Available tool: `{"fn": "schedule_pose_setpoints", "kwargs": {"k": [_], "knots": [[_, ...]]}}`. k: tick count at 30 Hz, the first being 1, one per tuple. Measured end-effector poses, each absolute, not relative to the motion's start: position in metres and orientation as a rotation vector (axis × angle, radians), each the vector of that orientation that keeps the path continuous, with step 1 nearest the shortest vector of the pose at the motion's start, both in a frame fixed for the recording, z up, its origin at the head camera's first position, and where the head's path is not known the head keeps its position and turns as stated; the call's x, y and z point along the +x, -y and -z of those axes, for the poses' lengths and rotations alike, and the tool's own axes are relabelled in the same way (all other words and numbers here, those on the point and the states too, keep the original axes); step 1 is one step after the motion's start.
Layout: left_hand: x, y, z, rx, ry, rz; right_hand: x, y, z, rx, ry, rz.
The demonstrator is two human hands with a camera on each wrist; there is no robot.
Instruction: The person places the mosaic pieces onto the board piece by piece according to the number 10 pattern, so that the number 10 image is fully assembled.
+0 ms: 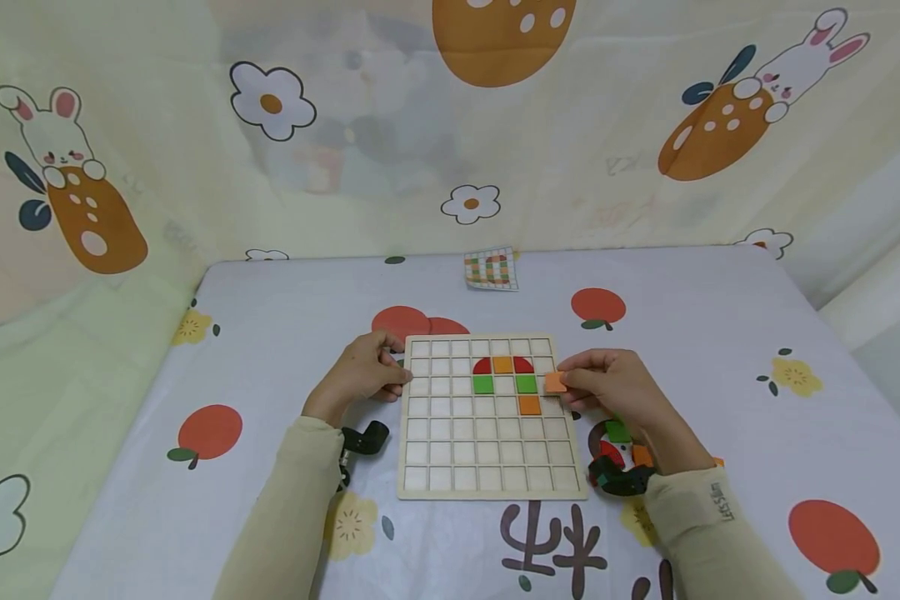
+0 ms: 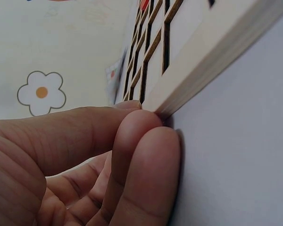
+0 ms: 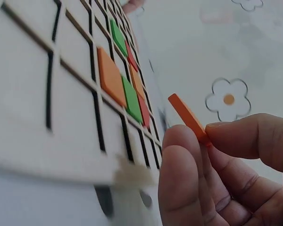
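Observation:
A wooden grid board (image 1: 441, 429) lies on the table, its square cells bordered by thin strips. Set in it are two red rounded pieces (image 1: 482, 366), an orange square (image 1: 502, 365) between them, two green squares (image 1: 527, 384) and a lower orange square (image 1: 529, 405). With fingertips at its left edge, my left hand (image 1: 362, 367) holds the board. My right hand (image 1: 607, 382) pinches another orange square tile (image 3: 187, 115) between thumb and fingers, tilted above the board's right edge. The tile's lower end is hidden by the fingertips.
Loose green, red and orange pieces (image 1: 617, 431) lie right of the board, partly hidden by the right wrist and its dark strap (image 1: 621, 478). A small card with a coloured grid pattern (image 1: 491, 270) stands at the table's back edge. Patterned cloth covers the table (image 1: 285, 300).

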State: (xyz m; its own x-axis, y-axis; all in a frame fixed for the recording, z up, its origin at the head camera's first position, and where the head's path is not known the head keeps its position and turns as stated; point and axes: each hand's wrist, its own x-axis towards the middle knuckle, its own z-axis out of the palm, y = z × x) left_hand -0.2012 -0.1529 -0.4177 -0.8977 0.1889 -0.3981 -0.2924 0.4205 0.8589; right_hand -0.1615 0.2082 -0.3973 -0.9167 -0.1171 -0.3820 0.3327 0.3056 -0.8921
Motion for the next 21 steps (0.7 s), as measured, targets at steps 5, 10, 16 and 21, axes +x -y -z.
{"fn": "schedule_pose_setpoints", "kwargs": {"k": [5, 10, 16, 21], "knots": [[-0.201, 0.153, 0.416, -0.08, -2.238, -1.49, -0.161, -0.195, 0.401, 0.155, -2.172, 1.655], [-0.201, 0.152, 0.416, -0.076, -2.243, -1.489, -0.16, -0.183, 0.404, 0.125, -2.151, 1.666], [-0.201, 0.152, 0.415, -0.073, -2.254, -1.476, -0.159, -0.171, 0.406, 0.086, -2.127, 1.669], [-0.201, 0.152, 0.415, -0.064, -2.256, -1.478, -0.159, -0.162, 0.404, 0.064, -2.093, 1.685]]}}
